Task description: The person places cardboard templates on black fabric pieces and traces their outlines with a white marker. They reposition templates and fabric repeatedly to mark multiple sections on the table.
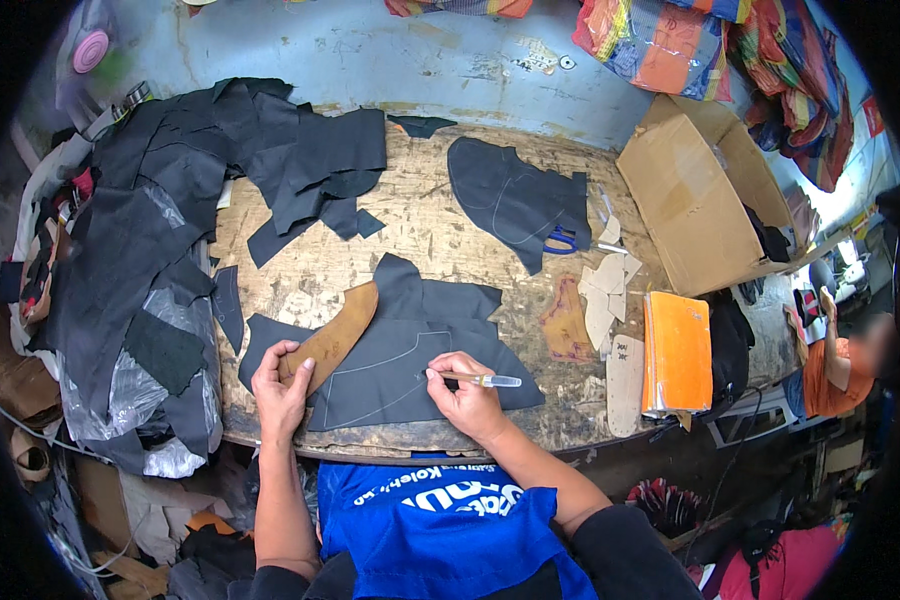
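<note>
A large heap of black, leather-like sheets point(135, 225) covers the left end of the scuffed, pale wooden table point(420, 155), with crumpled clear plastic point(120, 400) showing beneath its near part. At the right, an open, tilted brown cardboard box point(680, 200) stands behind a bright orange, rectangular folder point(676, 352) near the table's front edge. Beside the folder lies a long beige card pattern point(625, 385). Blue-handled scissors point(562, 240) rest at the edge of a rounded black cut piece point(485, 185). Multicoloured plaid bags point(660, 50) hang against the worn light-blue wall point(340, 50). At far right is a person in orange clothing point(830, 375).
</note>
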`<state>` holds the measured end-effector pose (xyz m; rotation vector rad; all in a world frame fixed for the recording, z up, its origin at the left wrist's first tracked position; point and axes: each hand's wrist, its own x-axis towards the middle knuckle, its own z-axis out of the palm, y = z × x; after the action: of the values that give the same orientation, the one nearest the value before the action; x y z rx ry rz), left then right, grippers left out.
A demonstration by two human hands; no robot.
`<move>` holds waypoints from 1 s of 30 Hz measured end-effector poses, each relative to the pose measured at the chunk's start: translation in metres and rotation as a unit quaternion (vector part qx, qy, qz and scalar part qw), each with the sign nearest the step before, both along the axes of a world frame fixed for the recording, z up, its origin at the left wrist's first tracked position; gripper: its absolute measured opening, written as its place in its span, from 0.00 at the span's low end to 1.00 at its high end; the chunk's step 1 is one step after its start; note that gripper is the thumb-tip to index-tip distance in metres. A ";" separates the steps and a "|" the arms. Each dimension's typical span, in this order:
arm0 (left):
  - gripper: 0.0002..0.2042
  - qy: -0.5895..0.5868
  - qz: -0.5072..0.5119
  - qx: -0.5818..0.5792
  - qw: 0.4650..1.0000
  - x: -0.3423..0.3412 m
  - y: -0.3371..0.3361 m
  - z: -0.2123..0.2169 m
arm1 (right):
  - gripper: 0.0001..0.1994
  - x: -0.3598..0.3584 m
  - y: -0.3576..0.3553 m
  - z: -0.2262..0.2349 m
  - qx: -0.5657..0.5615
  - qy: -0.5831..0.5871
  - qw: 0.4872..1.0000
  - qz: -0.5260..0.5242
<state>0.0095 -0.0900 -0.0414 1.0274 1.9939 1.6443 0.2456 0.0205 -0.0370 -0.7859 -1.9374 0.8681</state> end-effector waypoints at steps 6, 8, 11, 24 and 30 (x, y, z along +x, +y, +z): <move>0.11 0.025 0.008 0.006 1.000 0.000 0.001 0.000 | 0.04 0.001 -0.003 -0.001 -0.043 0.009 0.999 -0.014; 0.11 0.039 0.005 0.025 0.999 0.001 0.001 0.000 | 0.04 0.002 -0.002 0.001 0.003 0.015 0.999 -0.036; 0.11 0.013 0.012 0.017 1.000 0.001 0.000 0.001 | 0.05 0.008 0.009 0.008 0.050 0.042 0.994 -0.092; 0.09 -0.221 0.083 0.245 0.940 -0.015 -0.004 -0.010 | 0.08 0.031 0.035 0.036 0.057 -0.200 0.966 -0.155; 0.08 -0.258 0.078 0.260 0.927 -0.012 -0.003 -0.005 | 0.06 0.024 0.053 0.070 0.073 -0.256 0.951 -0.156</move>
<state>-0.0029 -0.0935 -0.0463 0.4968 1.3502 2.3111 0.2692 0.0735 0.0334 -1.2783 -2.2002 0.3413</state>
